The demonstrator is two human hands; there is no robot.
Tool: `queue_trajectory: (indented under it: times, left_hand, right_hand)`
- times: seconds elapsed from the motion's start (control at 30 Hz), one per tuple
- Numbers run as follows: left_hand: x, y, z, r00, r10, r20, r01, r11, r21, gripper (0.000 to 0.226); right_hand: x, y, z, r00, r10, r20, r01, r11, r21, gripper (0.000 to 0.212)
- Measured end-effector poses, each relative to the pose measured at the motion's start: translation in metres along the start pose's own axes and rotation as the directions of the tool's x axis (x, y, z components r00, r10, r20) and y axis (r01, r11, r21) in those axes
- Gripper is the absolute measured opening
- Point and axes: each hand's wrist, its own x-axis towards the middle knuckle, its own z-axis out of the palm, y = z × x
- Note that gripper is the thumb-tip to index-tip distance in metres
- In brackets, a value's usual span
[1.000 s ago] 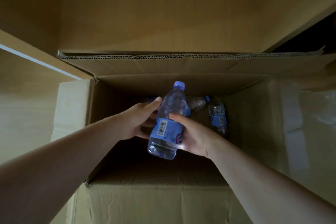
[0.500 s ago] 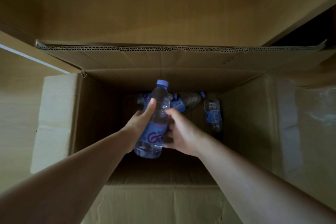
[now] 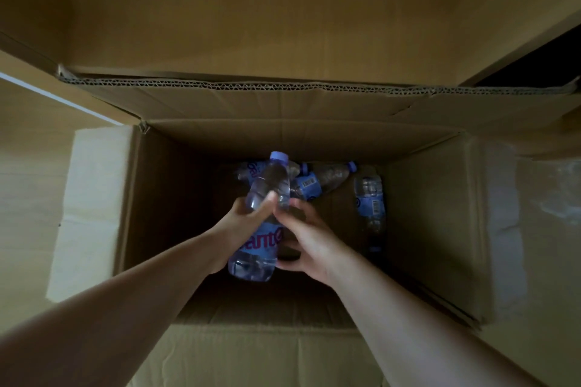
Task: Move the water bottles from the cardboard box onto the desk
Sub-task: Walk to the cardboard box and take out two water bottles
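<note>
I see a brown corrugated cardboard box [image 3: 314, 141] with darker shadowed inner walls and a zigzag fluting pattern along the cut edge of its far flap. The clear plastic water bottle with a lilac cap [image 3: 267, 195] carries a light blue label with magenta lettering. Far inside, the clear bottle lying crosswise [image 3: 323, 177] shows a blue label with a white barcode patch, and on the right the clear bottle lying lengthwise [image 3: 371, 198] has the same.

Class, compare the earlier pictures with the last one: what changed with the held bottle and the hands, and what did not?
The held bottle turned from barcode to brand name facing up; the left hand moved from beside it to gripping it. The right hand kept its hold. The bottles on the box floor stayed put.
</note>
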Motion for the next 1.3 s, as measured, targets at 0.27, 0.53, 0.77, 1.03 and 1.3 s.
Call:
queue_trajectory:
  times: [0.27, 0.53, 0.77, 1.03, 1.3]
  left_hand:
    - [0.062, -0.022, 0.013, 0.995, -0.032, -0.096, 0.02, 0.993, -0.12, 0.028]
    - [0.127, -0.05, 0.008, 0.993, -0.03, -0.111, 0.017, 0.992, -0.123, 0.049]
    - [0.157, -0.059, -0.009, 0.998, 0.015, -0.065, -0.02, 0.997, -0.078, 0.04]
    - [0.163, -0.058, -0.02, 0.995, 0.073, -0.072, -0.073, 0.997, 0.0, 0.045]
    - [0.16, -0.057, -0.016, 0.993, 0.101, -0.061, -0.102, 0.995, -0.018, 0.042]
  right_hand:
    - [0.058, 0.006, -0.025, 0.993, -0.026, -0.111, 0.008, 0.987, -0.159, 0.052]
    - [0.144, 0.005, -0.053, 0.946, 0.035, -0.324, -0.026, 0.999, 0.032, 0.02]
    - [0.212, 0.001, -0.068, 0.86, 0.13, -0.493, 0.069, 0.929, 0.364, 0.06]
    - [0.225, 0.009, -0.08, 0.913, 0.09, -0.397, 0.131, 0.858, 0.496, 0.052]
    - [0.242, 0.011, -0.076, 0.921, 0.074, -0.382, 0.132, 0.864, 0.485, 0.064]
